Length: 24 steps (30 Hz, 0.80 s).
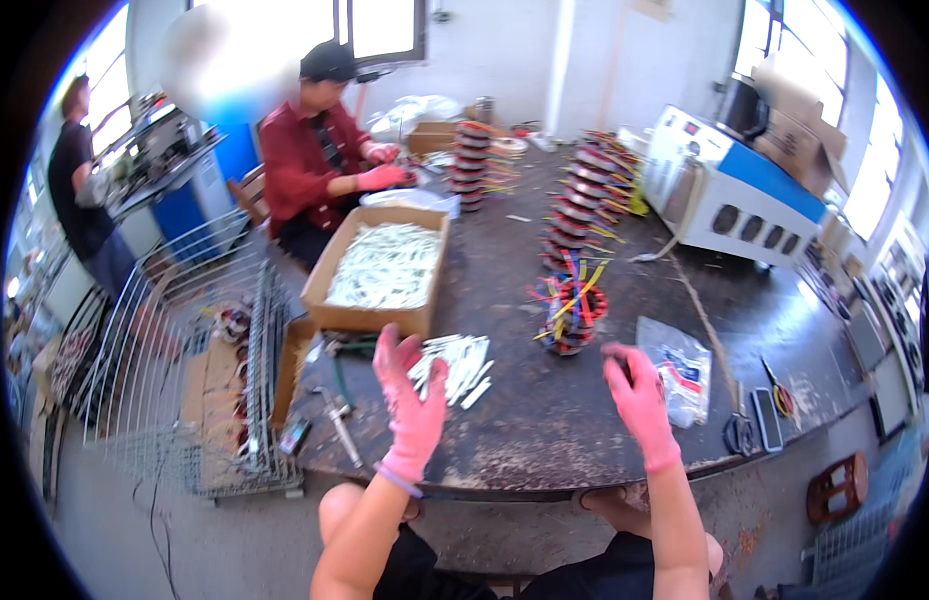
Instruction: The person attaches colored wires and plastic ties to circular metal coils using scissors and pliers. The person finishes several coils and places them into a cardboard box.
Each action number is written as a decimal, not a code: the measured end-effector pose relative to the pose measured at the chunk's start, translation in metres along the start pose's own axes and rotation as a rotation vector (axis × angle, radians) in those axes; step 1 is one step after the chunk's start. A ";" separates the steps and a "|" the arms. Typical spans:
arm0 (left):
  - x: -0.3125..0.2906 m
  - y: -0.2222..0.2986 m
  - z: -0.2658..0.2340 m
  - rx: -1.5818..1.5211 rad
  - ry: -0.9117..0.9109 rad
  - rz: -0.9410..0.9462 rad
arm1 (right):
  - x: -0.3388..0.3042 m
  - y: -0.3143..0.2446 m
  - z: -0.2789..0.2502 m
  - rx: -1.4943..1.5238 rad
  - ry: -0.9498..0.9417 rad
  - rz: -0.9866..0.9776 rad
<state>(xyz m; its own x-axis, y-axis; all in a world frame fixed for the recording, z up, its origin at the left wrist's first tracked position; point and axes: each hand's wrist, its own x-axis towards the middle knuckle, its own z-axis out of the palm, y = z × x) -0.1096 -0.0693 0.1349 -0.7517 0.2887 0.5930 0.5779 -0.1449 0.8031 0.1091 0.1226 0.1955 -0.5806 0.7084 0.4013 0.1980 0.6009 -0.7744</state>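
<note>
**Fingers [392,345] wide apart, near one heap of white sticks [470,372]**

Two hands in pink gloves are up over the bench [525,420]. The left hand [413,400] has its fingers let go and spread out, with the thumb off to the side. It is right by the heap of white sticks and hides part of it; I cannot tell if it touches them. The sticks are too many to count. The right hand [640,400] has loose, bent fingers with a gap by the thumb. It is just beside one clear plastic bag [688,385].

One ring with bright wires [575,318] sits past the hands, between them. Behind it are two tall stacks of rings: one close to the ring [585,195], one farther back [471,165].

One big brown box [373,318] full of more white sticks stands just past the left hand, in the way between it and a person in a red shirt [303,150], who sits and wears pink gloves too. One more person [77,190] stands far off on the left.

On the right lie one phone [769,420] and two pairs of scissors [782,400]. One white and blue machine [725,190] fills the far right part of the bench. One brown stool [838,487] is on the floor.
</note>
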 end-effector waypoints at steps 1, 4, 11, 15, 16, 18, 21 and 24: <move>-0.001 0.002 0.005 0.047 -0.002 0.090 | 0.018 0.014 -0.007 -0.135 0.085 -0.104; -0.006 -0.004 0.021 0.091 -0.047 0.185 | 0.065 0.064 -0.015 -0.389 0.225 -0.171; -0.007 -0.008 0.021 0.162 -0.090 0.148 | 0.138 0.076 0.005 -0.542 -0.231 0.391; -0.002 -0.011 0.022 0.132 -0.080 0.132 | 0.126 0.058 0.007 -0.632 -0.015 0.087; -0.002 -0.008 0.023 0.105 -0.060 0.123 | 0.114 0.042 0.002 -0.586 0.005 0.036; -0.006 -0.004 0.023 0.076 -0.095 0.112 | 0.079 0.019 -0.013 -0.369 -0.065 0.016; -0.007 -0.002 0.017 0.053 -0.075 0.150 | 0.006 0.003 0.001 -0.251 -0.281 -0.115; -0.012 -0.001 0.022 -0.050 -0.063 0.109 | -0.056 0.024 0.026 -0.432 -0.329 -0.375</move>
<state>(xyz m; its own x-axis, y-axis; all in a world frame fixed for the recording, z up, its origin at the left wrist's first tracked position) -0.0939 -0.0515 0.1260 -0.6630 0.3271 0.6733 0.6375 -0.2249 0.7369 0.1252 0.0876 0.1419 -0.8695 0.3129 0.3822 0.1944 0.9281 -0.3176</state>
